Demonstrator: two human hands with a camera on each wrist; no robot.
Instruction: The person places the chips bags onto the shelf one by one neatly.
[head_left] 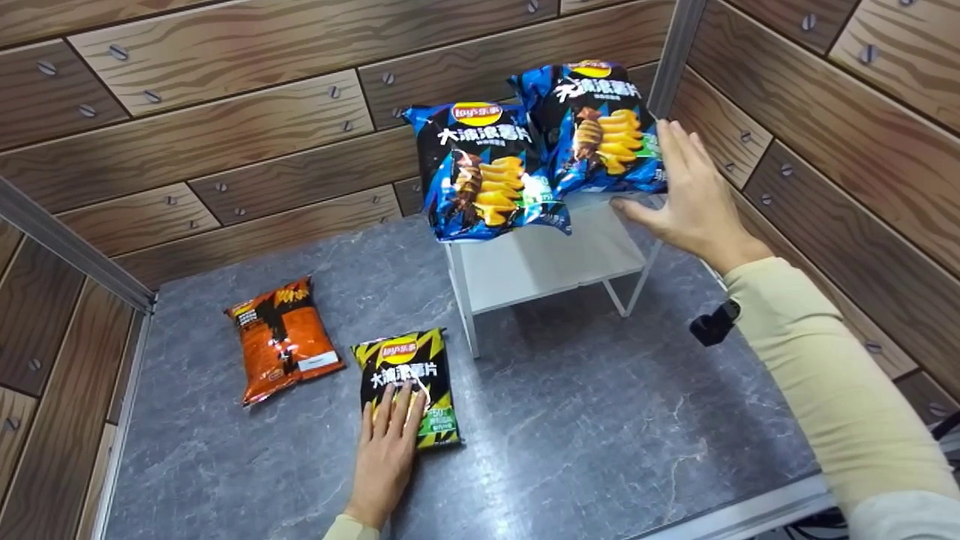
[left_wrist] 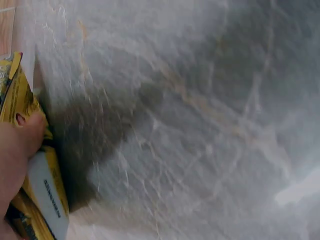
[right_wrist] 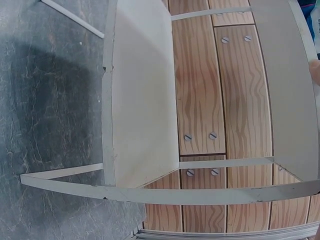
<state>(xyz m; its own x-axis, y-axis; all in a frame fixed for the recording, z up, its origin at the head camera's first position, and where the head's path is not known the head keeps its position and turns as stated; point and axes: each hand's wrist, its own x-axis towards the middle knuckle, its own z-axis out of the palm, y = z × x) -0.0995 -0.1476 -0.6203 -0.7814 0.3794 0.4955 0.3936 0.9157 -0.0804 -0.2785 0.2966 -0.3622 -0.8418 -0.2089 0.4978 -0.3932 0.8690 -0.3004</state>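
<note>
My left hand [head_left: 388,450] lies over the lower part of a black-and-yellow chip bag [head_left: 401,352] on the grey floor, fingers extended across its front. In the left wrist view, the thumb [left_wrist: 33,131] presses against the side of that bag [left_wrist: 49,192]. At the upper right, my right hand [head_left: 701,199] is at the right edge of a blue-and-black chip bag [head_left: 592,124], its fingers straight and thumb spread. A second blue-and-black chip bag [head_left: 480,169] leans just left of it. Both blue bags are on top of a white two-tier rack [head_left: 551,274].
An orange chip bag [head_left: 289,345] lies on the marbled grey floor [head_left: 570,442], left of the black-and-yellow one. Wood-patterned walls [head_left: 225,82] enclose the back and sides. The rack's lower shelf [right_wrist: 142,95] and thin frame legs fill the right wrist view.
</note>
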